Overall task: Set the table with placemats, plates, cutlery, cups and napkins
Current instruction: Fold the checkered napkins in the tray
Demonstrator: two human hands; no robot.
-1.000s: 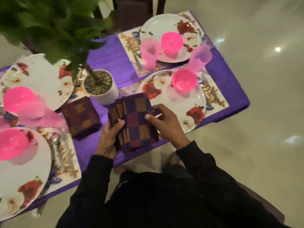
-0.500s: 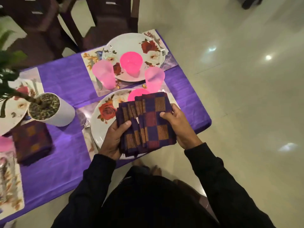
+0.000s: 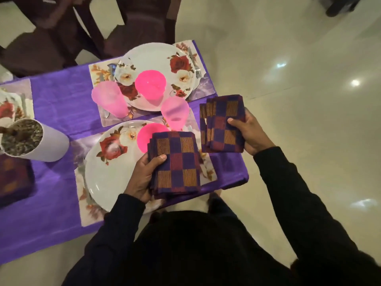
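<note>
My left hand (image 3: 144, 176) grips a stack of folded checked purple napkins (image 3: 177, 164) over the near floral plate (image 3: 107, 174). My right hand (image 3: 251, 133) pinches a second folded napkin bundle (image 3: 222, 124) above the table's right corner. A pink bowl (image 3: 148, 135) sits on the near plate, partly hidden by the left stack. The far plate (image 3: 156, 58) carries another pink bowl (image 3: 150, 83). Two pink cups (image 3: 109, 102) (image 3: 175, 114) stand beside the plates. Floral placemats (image 3: 99, 71) lie under both plates.
A white plant pot (image 3: 49, 145) stands at the left on the purple tablecloth (image 3: 51, 96). One folded napkin (image 3: 14, 180) lies at the left edge. Dark chairs (image 3: 144, 21) stand behind the table. Tiled floor (image 3: 299, 79) lies to the right.
The single napkin stack held by both hands has been split. My right hand has carried one part off to the right, while my left hand keeps the other over the near plate.
</note>
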